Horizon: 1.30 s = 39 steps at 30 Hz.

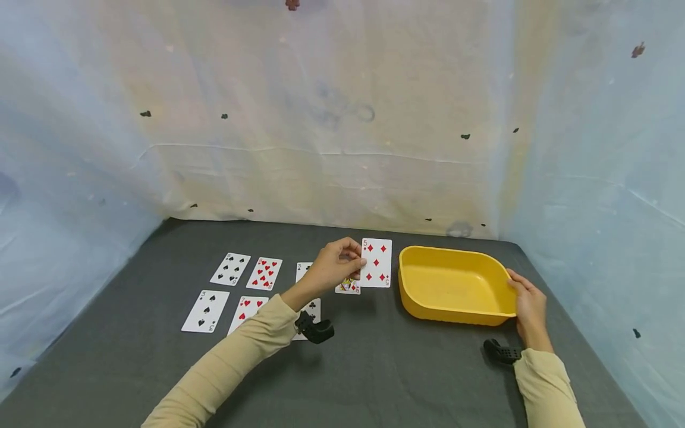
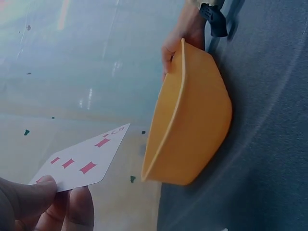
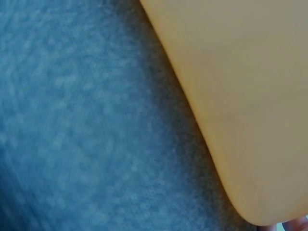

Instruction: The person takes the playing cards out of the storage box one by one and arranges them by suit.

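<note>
Between thumb and fingers, my left hand (image 1: pixel 333 265) pinches a five of diamonds card (image 1: pixel 377 263), held up face toward me beside the left end of a yellow plastic tub (image 1: pixel 449 312). The left wrist view shows the same card (image 2: pixel 84 161) in the fingertips, apart from the tub (image 2: pixel 199 115). My right hand (image 1: pixel 531 303) grips the tub's right rim, thumb over the edge. The tub's visible inside holds nothing. Under the left hand lies a diamond face card (image 1: pixel 348 287), partly covered. In the right wrist view the tub's wall (image 3: pixel 255 106) fills the right side.
Several face-up cards lie in two rows at the left, among them a spade card (image 1: pixel 206 311), another spade card (image 1: pixel 230 269) and a heart card (image 1: pixel 264 273). My left forearm partly covers a club card (image 1: pixel 312 310). Dark cloth (image 1: pixel 385 380) covers the table; pale sheeting (image 1: pixel 342 178) hangs behind.
</note>
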Each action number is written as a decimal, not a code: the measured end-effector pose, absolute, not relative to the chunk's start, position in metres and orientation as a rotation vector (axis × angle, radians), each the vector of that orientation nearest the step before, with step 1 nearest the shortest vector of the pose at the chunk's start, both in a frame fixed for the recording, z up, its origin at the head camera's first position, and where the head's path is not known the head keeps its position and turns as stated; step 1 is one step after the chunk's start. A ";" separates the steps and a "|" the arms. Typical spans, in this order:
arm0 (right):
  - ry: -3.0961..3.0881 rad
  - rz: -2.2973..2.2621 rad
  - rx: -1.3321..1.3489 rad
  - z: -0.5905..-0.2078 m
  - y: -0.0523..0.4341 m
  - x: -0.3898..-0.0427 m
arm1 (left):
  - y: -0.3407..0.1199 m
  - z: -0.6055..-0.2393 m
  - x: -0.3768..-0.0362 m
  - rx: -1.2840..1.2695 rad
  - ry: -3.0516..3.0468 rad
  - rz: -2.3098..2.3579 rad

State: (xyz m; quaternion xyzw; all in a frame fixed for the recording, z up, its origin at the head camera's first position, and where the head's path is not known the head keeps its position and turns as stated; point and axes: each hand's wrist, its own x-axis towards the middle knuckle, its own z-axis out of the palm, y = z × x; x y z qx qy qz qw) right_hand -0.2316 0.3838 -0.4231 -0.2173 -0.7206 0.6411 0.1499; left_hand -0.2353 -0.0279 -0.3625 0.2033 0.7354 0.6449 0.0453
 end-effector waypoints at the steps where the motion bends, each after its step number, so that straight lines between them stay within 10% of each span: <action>1: -2.070 1.844 -0.628 -0.423 0.384 -0.232 | -0.030 -0.364 -0.234 0.609 2.241 1.975; 39: -2.039 1.884 -0.622 -0.422 0.382 -0.231 | -0.062 -0.429 -0.206 0.302 2.216 1.881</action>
